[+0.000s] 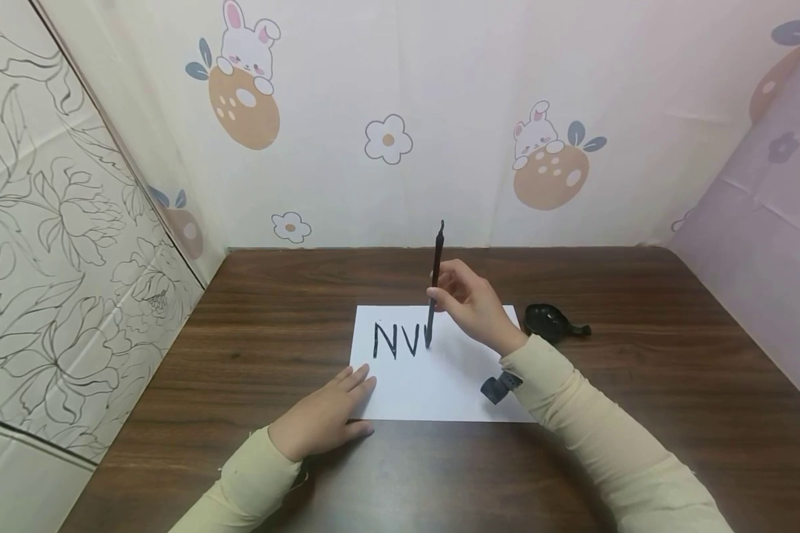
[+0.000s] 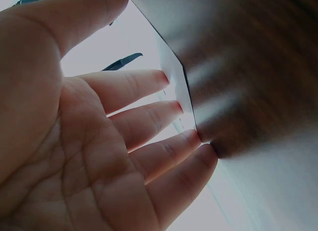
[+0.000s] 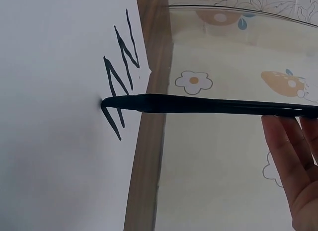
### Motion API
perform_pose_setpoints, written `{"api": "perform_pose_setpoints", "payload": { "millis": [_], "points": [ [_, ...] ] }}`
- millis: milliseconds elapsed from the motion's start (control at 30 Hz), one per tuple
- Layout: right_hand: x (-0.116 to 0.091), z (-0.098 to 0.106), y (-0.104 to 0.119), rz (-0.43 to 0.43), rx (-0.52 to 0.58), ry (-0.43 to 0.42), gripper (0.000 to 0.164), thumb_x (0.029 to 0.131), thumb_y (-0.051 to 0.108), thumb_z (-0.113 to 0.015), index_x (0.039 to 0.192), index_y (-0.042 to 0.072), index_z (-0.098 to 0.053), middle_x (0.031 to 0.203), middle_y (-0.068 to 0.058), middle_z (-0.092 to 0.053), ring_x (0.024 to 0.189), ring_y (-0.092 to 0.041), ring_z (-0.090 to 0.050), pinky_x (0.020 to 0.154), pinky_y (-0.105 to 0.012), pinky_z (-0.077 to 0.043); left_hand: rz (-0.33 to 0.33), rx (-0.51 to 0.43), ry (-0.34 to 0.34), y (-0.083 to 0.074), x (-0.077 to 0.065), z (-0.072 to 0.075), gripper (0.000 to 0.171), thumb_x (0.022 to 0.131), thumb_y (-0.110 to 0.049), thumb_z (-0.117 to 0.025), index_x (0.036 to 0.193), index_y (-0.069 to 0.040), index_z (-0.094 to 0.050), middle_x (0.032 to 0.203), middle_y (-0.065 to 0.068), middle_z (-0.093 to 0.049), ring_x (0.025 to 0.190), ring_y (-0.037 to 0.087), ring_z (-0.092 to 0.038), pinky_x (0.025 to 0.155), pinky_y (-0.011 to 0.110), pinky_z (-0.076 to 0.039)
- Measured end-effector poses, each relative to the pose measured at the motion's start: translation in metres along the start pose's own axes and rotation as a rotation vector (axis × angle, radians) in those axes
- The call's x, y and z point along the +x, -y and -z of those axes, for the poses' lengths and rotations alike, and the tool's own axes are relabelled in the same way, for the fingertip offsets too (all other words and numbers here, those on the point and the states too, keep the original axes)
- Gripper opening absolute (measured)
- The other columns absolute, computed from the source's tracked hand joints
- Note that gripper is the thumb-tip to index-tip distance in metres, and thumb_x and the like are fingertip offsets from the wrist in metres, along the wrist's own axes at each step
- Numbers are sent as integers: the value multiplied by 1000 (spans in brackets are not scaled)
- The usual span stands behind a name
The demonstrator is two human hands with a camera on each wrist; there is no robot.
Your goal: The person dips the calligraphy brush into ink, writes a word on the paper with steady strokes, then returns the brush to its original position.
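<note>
A black brush (image 1: 436, 259) stands nearly upright in my right hand (image 1: 472, 302), pinched between thumb and fingers. Its dark tip (image 3: 113, 103) touches the white paper (image 1: 433, 392) at the end of a fresh black stroke. Left of the tip, the strokes of an N and a V (image 1: 410, 340) are on the sheet. My left hand (image 1: 323, 414) lies at the paper's lower left corner, its fingertips resting on the edge. In the left wrist view the fingers (image 2: 144, 116) are extended and hold nothing.
Right of the paper sits a black ladle-shaped dish (image 1: 550, 322) with a short handle, on the brown wooden table (image 1: 240, 326). A dark wrist device (image 1: 500, 386) hangs below the right sleeve. Behind the table is a curtain with rabbits and flowers (image 1: 388, 139).
</note>
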State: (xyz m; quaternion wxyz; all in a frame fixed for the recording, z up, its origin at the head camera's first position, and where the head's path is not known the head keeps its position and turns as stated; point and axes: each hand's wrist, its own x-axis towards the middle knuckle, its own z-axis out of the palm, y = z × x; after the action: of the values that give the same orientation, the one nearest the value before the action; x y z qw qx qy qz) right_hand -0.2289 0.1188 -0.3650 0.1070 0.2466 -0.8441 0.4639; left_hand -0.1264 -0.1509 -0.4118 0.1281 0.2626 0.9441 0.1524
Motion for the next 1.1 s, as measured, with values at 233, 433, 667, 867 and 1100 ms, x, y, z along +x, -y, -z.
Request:
{"api": "perform_pose_setpoints", "payload": {
  "millis": [233,433,667,867,1100],
  "points": [
    [-3,0,2,-7,13,14,32,92,11,-68,121,13,-55,94,-8,-64,78,-23,-70,73,-34,-61,-6,-5,-4,0,-1,0,67,91,-35,-69,145,-3,-45,158,15,-35,145,41,-31,117,54,-31],
    [-7,0,3,7,5,14,31,92,11,-67,120,13,-54,93,-7,-64,76,-19,-70,72,-31,-61,-7,-6,-10,0,-1,-1,67,91,-34,-69,145,-3,-45,157,15,-35,145,41,-31,117,53,-32],
    [-9,0,5,20,10,16,32,91,7,-69,119,12,-55,92,-7,-64,75,-17,-70,70,-29,-61,-9,-1,-13,0,-1,-1,67,91,-33,-69,145,-3,-46,157,15,-36,145,41,-32,116,53,-32],
    [-9,4,6,24,15,19,31,91,10,-68,119,12,-55,92,-9,-64,75,-19,-70,71,-29,-61,-7,-5,-11,-1,-1,0,66,91,-33,-69,145,-3,-45,157,15,-35,145,41,-31,117,53,-32],
    [-4,12,6,79,36,-46,31,91,6,-67,119,10,-55,89,-7,-64,72,-16,-69,68,-26,-60,-11,-11,-12,-3,-2,2,66,91,-32,-69,145,-2,-45,157,16,-35,145,42,-31,117,53,-32]
  ]
}}
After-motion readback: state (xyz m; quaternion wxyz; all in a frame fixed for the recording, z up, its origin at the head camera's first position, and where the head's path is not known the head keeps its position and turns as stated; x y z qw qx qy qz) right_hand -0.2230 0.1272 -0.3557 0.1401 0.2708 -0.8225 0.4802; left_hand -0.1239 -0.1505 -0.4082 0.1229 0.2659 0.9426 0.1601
